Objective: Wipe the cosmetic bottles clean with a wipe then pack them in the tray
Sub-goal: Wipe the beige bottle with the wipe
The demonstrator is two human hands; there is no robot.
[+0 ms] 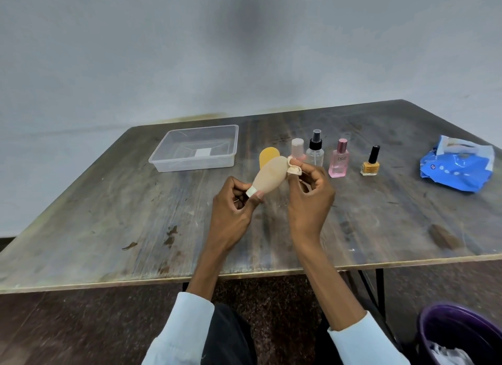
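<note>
My left hand [234, 205] pinches the white cap end of a beige tube-shaped bottle [269, 176], held tilted above the table. My right hand [311, 199] pinches a small crumpled wipe [294, 167] against the bottle's upper end. Behind them stand an orange-yellow bottle [267, 157], a pale pink-capped bottle [298, 148], a clear spray bottle [315, 148], a pink perfume bottle [339, 159] and a yellow nail polish bottle [370, 162]. A clear plastic tray [196, 149] lies at the back left with nothing in it.
A blue wipes packet [457, 166] lies open at the right of the wooden table [135, 218]. A purple bin [461, 334] with crumpled white material stands on the floor at lower right. Black table legs [377, 288] show under the near edge.
</note>
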